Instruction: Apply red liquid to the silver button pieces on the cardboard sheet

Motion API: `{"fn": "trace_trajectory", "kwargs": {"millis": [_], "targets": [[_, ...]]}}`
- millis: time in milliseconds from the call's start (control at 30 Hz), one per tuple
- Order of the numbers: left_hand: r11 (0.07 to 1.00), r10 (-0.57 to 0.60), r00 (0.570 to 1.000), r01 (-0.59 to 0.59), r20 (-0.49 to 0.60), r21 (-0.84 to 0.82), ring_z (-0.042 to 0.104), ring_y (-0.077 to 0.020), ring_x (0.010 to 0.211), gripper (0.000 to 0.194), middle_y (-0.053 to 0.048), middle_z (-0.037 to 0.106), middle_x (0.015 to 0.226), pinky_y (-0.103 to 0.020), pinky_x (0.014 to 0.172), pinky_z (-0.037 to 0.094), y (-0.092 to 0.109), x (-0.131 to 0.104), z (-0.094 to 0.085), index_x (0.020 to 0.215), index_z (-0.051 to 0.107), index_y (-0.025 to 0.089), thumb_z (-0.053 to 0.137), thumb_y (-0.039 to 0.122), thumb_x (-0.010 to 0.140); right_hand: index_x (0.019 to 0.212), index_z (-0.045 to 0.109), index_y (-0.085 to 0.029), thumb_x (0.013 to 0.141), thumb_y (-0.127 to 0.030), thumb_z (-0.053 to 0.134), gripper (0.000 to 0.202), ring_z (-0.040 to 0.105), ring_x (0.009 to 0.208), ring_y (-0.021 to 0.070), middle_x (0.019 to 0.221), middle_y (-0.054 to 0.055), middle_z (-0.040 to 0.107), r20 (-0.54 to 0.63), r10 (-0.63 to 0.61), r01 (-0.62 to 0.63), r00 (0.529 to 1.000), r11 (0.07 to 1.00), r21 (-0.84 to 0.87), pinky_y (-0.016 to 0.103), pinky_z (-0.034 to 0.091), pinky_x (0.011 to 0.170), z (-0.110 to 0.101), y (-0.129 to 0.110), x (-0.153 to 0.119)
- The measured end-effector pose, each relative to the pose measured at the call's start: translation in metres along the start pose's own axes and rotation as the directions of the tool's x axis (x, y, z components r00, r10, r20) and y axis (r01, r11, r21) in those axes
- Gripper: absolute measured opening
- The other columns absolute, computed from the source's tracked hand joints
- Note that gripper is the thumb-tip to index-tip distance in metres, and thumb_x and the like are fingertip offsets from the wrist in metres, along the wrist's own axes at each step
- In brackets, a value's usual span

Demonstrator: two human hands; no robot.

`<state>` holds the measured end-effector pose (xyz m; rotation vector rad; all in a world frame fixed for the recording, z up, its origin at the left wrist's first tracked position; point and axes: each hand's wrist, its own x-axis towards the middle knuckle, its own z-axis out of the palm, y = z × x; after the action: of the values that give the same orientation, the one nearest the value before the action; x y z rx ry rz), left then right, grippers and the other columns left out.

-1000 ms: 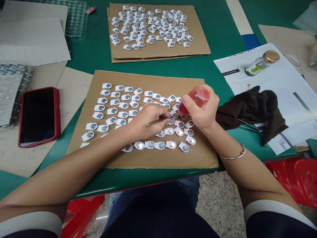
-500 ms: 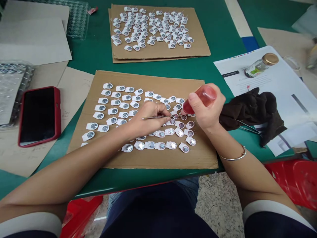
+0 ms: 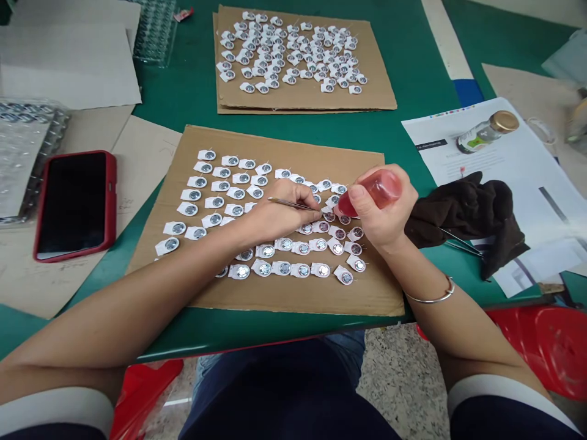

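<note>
My left hand (image 3: 287, 211) is closed on a thin metal tool like tweezers (image 3: 290, 203), its tip down among small white tabs with round silver discs (image 3: 300, 247). In my right hand (image 3: 389, 214) is a red squeeze bottle (image 3: 383, 186), tilted with its narrow end toward the tool's tip. Both hands are over the right half of a cardboard sheet (image 3: 293, 299), where the tabs lie in loose rows. The tool's tip and the bottle's end come close together beside one disc (image 3: 329, 216); whether they touch it is too small to tell.
Stacked cardboard (image 3: 307, 104) with more tabs lies at the back. A red-cased phone (image 3: 73, 205) is on the left. To the right are dark cloth (image 3: 472, 208), metal tweezers (image 3: 463, 241), printed paper (image 3: 527, 159) and a gold-lidded jar (image 3: 488, 131). Red stools stand below the table's edge.
The view has shifted slightly. The back end of the tool in my left hand has risen, so it slants down more toward the discs. My right hand still holds the bottle in nearly the same place.
</note>
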<state>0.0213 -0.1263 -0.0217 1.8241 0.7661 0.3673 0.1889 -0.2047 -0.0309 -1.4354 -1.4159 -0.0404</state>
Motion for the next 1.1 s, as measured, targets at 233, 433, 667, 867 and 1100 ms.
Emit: {"fn": "trace_trajectory", "kwargs": {"millis": [233,433,667,867,1100], "targets": [[0.997,-0.064,0.998,0.065,0.019,-0.050,0.058,-0.0119,0.060,0.008,-0.004,0.066,0.067,-0.023,0.052,0.044,0.0016,0.0008,-0.0015,0.067,0.067,0.014,0.066,0.022,0.067,0.080,0.053,-0.021,0.075,-0.047,0.063,0.028,0.059,0.064,0.0156,0.072,0.001,0.059,0.005,0.001,-0.001,1.000,1.000,0.006,0.035,0.051,0.062,0.0004,0.0035,-0.0016],[0.996,-0.074,0.997,0.074,0.014,-0.051,0.057,-0.0116,0.059,0.007,-0.003,0.066,0.065,-0.022,0.052,0.042,0.0036,-0.0004,-0.0021,0.066,0.067,0.014,0.066,0.021,0.065,0.079,0.054,-0.022,0.073,-0.045,0.065,0.027,0.058,0.065,0.0150,0.072,0.000,0.058,0.001,-0.001,0.001,1.000,1.000,0.029,0.034,0.050,0.061,0.0022,0.0040,-0.0017],[0.996,-0.069,0.998,0.070,0.008,-0.053,0.058,-0.0118,0.060,0.007,-0.003,0.066,0.067,-0.023,0.053,0.043,0.0029,-0.0002,-0.0020,0.067,0.067,0.014,0.067,0.021,0.066,0.081,0.054,-0.022,0.072,-0.043,0.067,0.026,0.059,0.064,0.0150,0.072,0.000,0.059,0.016,-0.005,0.004,1.000,0.999,0.042,0.034,0.049,0.060,0.0009,0.0028,-0.0011],[0.996,-0.066,0.998,0.066,0.008,-0.063,0.057,-0.0111,0.059,0.007,-0.003,0.066,0.066,-0.022,0.052,0.043,0.0024,0.0000,-0.0015,0.066,0.067,0.014,0.067,0.021,0.066,0.081,0.055,-0.023,0.073,-0.043,0.066,0.025,0.057,0.064,0.0151,0.071,0.000,0.059,0.020,-0.010,0.009,1.000,0.999,0.034,0.034,0.049,0.059,0.0008,0.0022,-0.0011],[0.994,-0.072,0.997,0.072,0.001,-0.081,0.058,-0.0107,0.058,0.007,-0.002,0.066,0.065,-0.021,0.052,0.044,0.0032,0.0002,-0.0020,0.064,0.066,0.014,0.068,0.020,0.065,0.080,0.054,-0.023,0.073,-0.045,0.065,0.026,0.057,0.065,0.0153,0.073,0.001,0.059,0.028,0.004,-0.004,1.000,1.000,0.018,0.035,0.050,0.060,0.0010,0.0032,-0.0011]]}}
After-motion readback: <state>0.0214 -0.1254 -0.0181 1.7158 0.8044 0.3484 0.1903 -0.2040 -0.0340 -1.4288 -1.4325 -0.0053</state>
